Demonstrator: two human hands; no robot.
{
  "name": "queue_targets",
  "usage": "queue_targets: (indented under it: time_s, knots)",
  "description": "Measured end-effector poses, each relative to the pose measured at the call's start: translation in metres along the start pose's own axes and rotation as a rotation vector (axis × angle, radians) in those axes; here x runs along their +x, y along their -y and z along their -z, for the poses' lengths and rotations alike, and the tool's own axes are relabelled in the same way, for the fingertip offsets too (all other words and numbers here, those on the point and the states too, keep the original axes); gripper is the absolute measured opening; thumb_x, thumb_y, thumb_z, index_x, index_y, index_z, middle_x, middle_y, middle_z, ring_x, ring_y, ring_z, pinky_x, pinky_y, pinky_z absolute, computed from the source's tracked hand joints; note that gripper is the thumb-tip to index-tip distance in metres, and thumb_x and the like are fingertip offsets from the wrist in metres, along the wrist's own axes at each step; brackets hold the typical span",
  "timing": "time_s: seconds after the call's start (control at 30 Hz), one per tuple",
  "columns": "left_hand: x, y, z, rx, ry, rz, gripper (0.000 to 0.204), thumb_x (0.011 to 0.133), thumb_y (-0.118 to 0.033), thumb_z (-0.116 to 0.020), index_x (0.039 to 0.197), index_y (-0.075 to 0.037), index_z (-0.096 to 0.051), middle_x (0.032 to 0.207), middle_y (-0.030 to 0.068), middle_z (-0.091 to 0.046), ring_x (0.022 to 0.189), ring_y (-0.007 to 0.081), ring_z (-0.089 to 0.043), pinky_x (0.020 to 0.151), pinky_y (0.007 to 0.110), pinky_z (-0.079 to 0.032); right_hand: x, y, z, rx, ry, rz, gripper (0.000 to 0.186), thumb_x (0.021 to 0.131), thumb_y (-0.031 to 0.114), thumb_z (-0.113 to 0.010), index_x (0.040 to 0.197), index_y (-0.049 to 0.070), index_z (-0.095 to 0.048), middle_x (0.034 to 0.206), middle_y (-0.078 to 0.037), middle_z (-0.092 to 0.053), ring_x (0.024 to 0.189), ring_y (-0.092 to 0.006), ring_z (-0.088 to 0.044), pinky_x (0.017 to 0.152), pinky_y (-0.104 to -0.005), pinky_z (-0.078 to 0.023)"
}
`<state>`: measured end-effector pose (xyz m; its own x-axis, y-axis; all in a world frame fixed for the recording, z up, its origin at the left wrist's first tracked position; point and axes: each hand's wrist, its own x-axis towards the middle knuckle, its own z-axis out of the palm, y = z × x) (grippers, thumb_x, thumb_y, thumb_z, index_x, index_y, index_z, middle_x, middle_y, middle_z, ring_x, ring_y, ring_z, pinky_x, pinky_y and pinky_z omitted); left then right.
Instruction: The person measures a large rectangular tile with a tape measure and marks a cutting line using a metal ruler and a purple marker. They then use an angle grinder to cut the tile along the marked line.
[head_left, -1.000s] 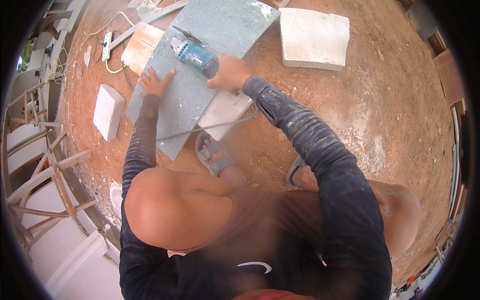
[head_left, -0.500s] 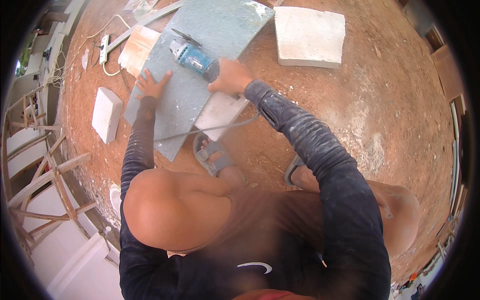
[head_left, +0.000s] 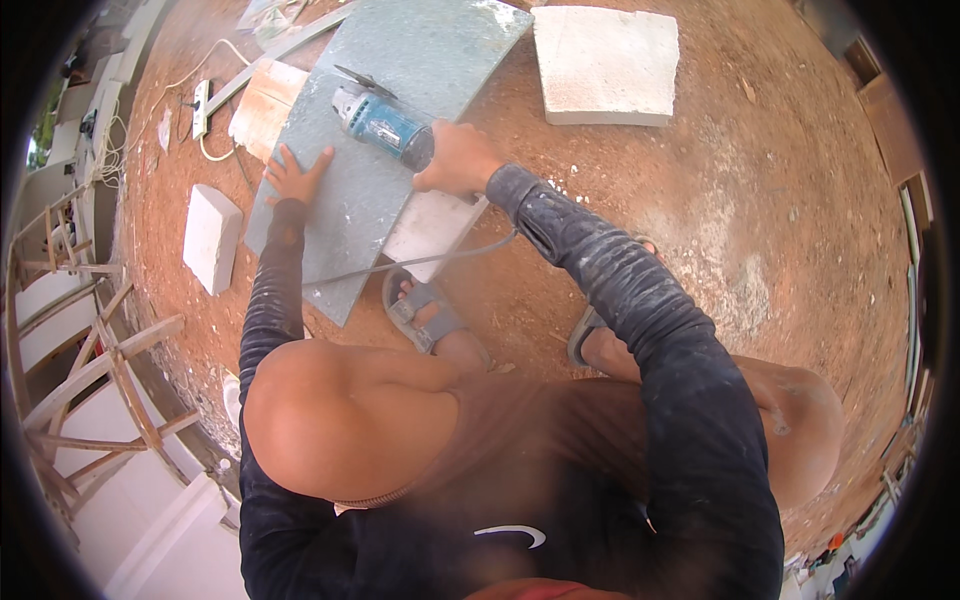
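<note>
I squat over a long grey-green stone slab [head_left: 400,110] lying on red dirt. My right hand [head_left: 455,158] grips the rear of a blue angle grinder [head_left: 385,122], whose disc [head_left: 358,80] rests on the slab's upper middle. Spread flat on the slab's left edge, my left hand [head_left: 295,175] presses it down. The grinder's grey cable [head_left: 420,262] trails back across the slab toward my sandalled left foot [head_left: 425,312]. A white block [head_left: 432,228] props the slab from below on its right side.
A white square block [head_left: 605,65] lies beyond the slab to the right, a smaller white block [head_left: 210,237] to its left. A tan tile [head_left: 265,108], a power strip [head_left: 200,95] with cords and a wooden frame [head_left: 90,370] sit at the left.
The view has shifted slightly; the grinder and my right hand have edged a little along the slab. My left hand stays flat on the slab's edge.
</note>
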<state>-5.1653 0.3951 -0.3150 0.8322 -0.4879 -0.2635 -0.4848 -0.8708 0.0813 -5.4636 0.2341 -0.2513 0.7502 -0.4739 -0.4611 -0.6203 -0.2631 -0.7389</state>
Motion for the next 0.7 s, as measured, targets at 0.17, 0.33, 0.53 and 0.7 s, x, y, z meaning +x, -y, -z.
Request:
queue_targets:
  time_s: [0.17,0.33,0.53,0.7]
  knots:
    - [0.0,-0.002,0.0,0.006,0.013,0.001,0.125,0.065,-0.09,-0.048,0.155,-0.016,-0.002,0.16,0.0208,0.003,0.147,0.0366,0.009,0.109,0.069,0.002,-0.004,-0.004,0.0,-0.022,-0.018,0.006,0.068,0.068,0.035,-0.078,0.119,-0.004,-0.055,0.113,-0.025,-0.064,0.107,-0.0374,-0.063,0.092,-0.0399,-0.052]
    - [0.003,0.001,-0.001,0.01,-0.001,0.0,0.125,0.065,-0.091,-0.047,0.155,-0.016,-0.002,0.16,0.0209,0.003,0.147,0.0367,0.009,0.109,0.069,0.001,-0.009,-0.007,0.002,-0.011,-0.019,0.022,0.066,0.067,0.035,-0.078,0.117,-0.004,-0.056,0.111,-0.025,-0.065,0.105,-0.0376,-0.064,0.09,-0.0398,-0.053]
    - [0.004,0.001,-0.003,0.019,-0.004,0.003,0.125,0.065,-0.091,-0.047,0.155,-0.017,-0.003,0.16,0.0202,0.003,0.148,0.0361,0.008,0.109,0.069,0.0,-0.013,-0.015,0.0,-0.001,-0.056,0.056,0.063,0.066,0.033,-0.077,0.112,-0.005,-0.057,0.103,-0.025,-0.066,0.097,-0.0375,-0.066,0.086,-0.0401,-0.053]
    - [0.006,0.004,-0.003,0.035,-0.006,0.015,0.125,0.065,-0.091,-0.047,0.155,-0.017,-0.003,0.16,0.0199,0.004,0.148,0.036,0.008,0.109,0.069,-0.001,-0.017,-0.021,-0.004,0.013,-0.1,0.078,0.06,0.065,0.031,-0.076,0.109,-0.005,-0.057,0.094,-0.024,-0.067,0.087,-0.0364,-0.068,0.079,-0.0413,-0.054]
